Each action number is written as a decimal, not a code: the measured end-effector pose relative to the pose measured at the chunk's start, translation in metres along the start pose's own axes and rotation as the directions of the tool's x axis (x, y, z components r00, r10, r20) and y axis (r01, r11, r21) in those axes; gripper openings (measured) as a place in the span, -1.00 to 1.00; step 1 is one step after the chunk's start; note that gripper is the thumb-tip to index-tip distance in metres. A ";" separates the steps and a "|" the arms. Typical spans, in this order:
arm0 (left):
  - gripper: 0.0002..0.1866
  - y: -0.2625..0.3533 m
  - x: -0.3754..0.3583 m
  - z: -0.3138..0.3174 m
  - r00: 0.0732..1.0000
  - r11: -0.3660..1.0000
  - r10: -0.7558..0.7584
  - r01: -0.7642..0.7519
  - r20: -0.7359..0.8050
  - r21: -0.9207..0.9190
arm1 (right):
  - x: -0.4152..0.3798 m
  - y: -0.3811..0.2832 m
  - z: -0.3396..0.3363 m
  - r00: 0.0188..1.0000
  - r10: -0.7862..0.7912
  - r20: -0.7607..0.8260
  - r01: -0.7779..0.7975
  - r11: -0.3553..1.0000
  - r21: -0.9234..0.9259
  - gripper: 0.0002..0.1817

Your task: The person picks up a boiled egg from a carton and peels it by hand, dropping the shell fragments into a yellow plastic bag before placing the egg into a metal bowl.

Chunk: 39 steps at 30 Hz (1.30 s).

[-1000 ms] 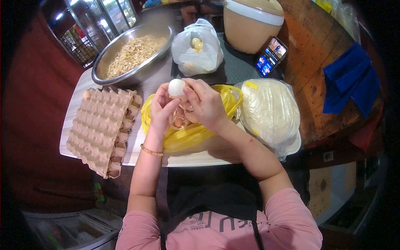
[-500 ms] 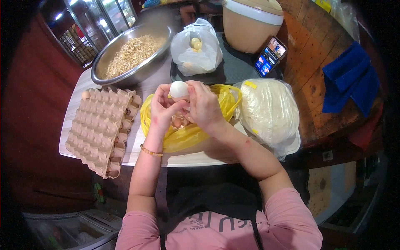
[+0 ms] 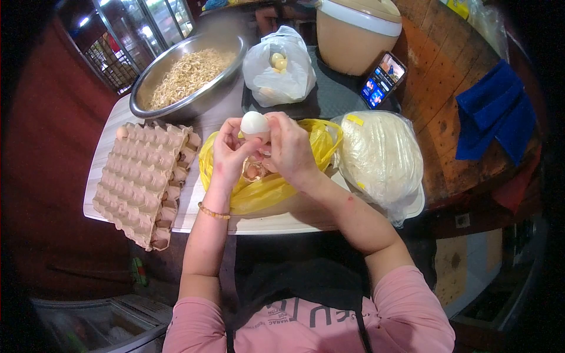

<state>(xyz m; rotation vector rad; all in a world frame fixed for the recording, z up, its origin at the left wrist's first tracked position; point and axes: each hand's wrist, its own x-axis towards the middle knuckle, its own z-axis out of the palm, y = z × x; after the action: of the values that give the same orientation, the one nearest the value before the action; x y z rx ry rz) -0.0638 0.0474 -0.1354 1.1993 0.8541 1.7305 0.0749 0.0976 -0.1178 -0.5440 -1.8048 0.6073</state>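
A white, partly peeled egg [image 3: 255,123] is held up between my two hands, with some brown shell at its lower part. My left hand [image 3: 228,144] is closed round its left side and underside. At its right, the fingers of my right hand [image 3: 289,147] are pinched against the egg. Beneath them an open yellow plastic bag [image 3: 259,197] holds brown eggshell pieces [image 3: 253,171]. Behind my hands, a white plastic bag [image 3: 268,82] has several pale peeled eggs [image 3: 279,61] in its opening.
Egg trays [image 3: 138,176] with one brown egg [image 3: 122,132] lie at the left. A metal bowl [image 3: 138,100] of pale strips is behind. A wrapped white bundle [image 3: 379,156] is at the right, near a phone [image 3: 382,79], a beige bucket [image 3: 356,44] and a blue cloth [image 3: 491,115].
The fingers of my right hand have shifted slightly at the egg, and my left thumb lies higher on it. The egg stays at nearly the same spot.
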 end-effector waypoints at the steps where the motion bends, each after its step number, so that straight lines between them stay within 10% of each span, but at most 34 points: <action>1: -0.61 0.000 0.000 0.000 1.000 0.999 -0.009 0.009 0.008 -0.035 | 0.001 0.001 0.000 1.000 0.021 -0.007 -0.021 1.000 0.014 -0.76; 39: -0.50 0.000 0.000 -0.003 0.991 0.962 -0.071 0.098 0.114 -0.253 | 0.009 0.002 -0.015 0.991 -0.104 -0.088 0.094 0.989 -0.110 -0.91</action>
<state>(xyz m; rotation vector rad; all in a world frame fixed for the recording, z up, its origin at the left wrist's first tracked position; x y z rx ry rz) -0.0662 0.0475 -0.1364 1.0517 0.5882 1.6374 0.0870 0.1073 -0.1087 -0.5412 -1.7705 0.4136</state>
